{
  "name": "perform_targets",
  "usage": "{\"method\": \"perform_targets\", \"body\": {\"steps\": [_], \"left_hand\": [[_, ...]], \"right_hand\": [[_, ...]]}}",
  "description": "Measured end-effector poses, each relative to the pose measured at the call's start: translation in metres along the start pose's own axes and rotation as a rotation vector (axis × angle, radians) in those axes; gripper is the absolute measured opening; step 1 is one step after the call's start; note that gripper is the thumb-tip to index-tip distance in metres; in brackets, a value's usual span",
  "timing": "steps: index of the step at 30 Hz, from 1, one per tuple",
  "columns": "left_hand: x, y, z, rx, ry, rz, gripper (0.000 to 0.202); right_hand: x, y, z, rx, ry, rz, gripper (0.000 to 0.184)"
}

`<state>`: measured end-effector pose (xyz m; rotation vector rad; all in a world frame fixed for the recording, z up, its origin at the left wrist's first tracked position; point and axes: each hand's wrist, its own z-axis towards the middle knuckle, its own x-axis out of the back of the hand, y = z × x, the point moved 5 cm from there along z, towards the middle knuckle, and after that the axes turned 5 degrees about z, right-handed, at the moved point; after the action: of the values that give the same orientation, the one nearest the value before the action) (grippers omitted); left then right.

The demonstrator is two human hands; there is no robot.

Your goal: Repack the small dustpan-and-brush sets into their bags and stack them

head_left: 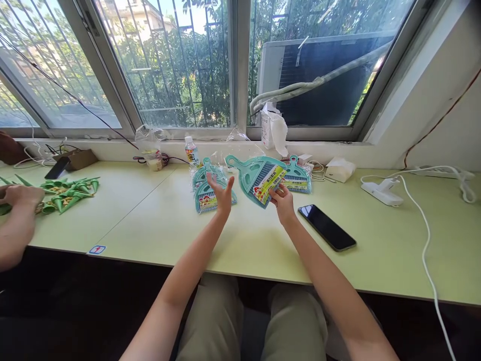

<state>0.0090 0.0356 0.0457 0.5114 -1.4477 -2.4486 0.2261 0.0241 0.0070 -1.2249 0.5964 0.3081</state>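
Note:
My right hand (283, 203) grips the lower right edge of a packaged teal dustpan-and-brush set (259, 180), raised and tilted above the table with its handle toward the upper left. A yellow-green label with red print crosses its bristles. Nothing is in my left hand (221, 195); its fingers are spread, the thumb up. Just beyond it lies a pile of similar dustpan sets (206, 196) in clear wrap. Another dustpan set (296, 180) rests on the table behind my right hand, partly covered by the held one.
A black phone (326, 227) lies right of my right arm. Farther right are a white power strip (381, 193) and cable. A bottle (191, 152), bagged cup (154, 158) and tissue pack (272, 128) stand near the window. At left, another person's hand (20, 195) touches green cone-shaped pieces (71, 193).

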Motion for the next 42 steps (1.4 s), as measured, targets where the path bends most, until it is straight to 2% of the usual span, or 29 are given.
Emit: {"method": "perform_targets", "body": {"steps": [2, 4, 10, 14, 19, 22, 25, 28, 31, 35, 42], "left_hand": [[-0.016, -0.014, 0.002, 0.233, -0.289, -0.229, 0.077], [-0.026, -0.020, -0.001, 0.361, -0.475, -0.365, 0.074], [-0.032, -0.011, -0.010, 0.323, -0.698, -0.493, 0.092], [-0.036, -0.010, -0.015, 0.330, -0.813, -0.504, 0.093], [-0.037, -0.015, -0.013, 0.337, -0.781, -0.526, 0.080], [-0.036, -0.021, -0.011, 0.396, -0.712, -0.503, 0.071], [-0.035, -0.025, -0.008, 0.457, -0.635, -0.490, 0.053], [-0.033, -0.027, -0.005, 0.448, -0.553, -0.466, 0.042], [-0.031, -0.025, -0.004, 0.398, -0.522, -0.456, 0.045], [-0.030, -0.019, -0.005, 0.344, -0.555, -0.455, 0.054], [-0.025, -0.010, 0.000, 0.235, -0.545, -0.427, 0.070]], "right_hand": [[-0.001, 0.001, -0.001, -0.012, -0.011, 0.004, 0.057], [-0.002, 0.002, -0.002, -0.023, -0.013, 0.007, 0.056], [0.001, 0.000, -0.002, 0.001, 0.030, 0.054, 0.053], [0.003, -0.002, -0.001, 0.011, 0.052, 0.068, 0.052], [0.003, -0.001, -0.001, -0.006, 0.051, 0.104, 0.051], [0.002, -0.001, -0.001, -0.008, 0.049, 0.102, 0.051], [0.001, 0.000, -0.002, -0.016, 0.031, 0.083, 0.052], [0.000, 0.000, -0.003, -0.016, 0.019, 0.065, 0.053], [0.001, 0.000, -0.003, -0.012, 0.035, 0.058, 0.052], [0.004, 0.001, -0.001, -0.009, 0.045, 0.074, 0.051], [0.011, 0.002, 0.004, -0.028, 0.070, 0.146, 0.047]]}}
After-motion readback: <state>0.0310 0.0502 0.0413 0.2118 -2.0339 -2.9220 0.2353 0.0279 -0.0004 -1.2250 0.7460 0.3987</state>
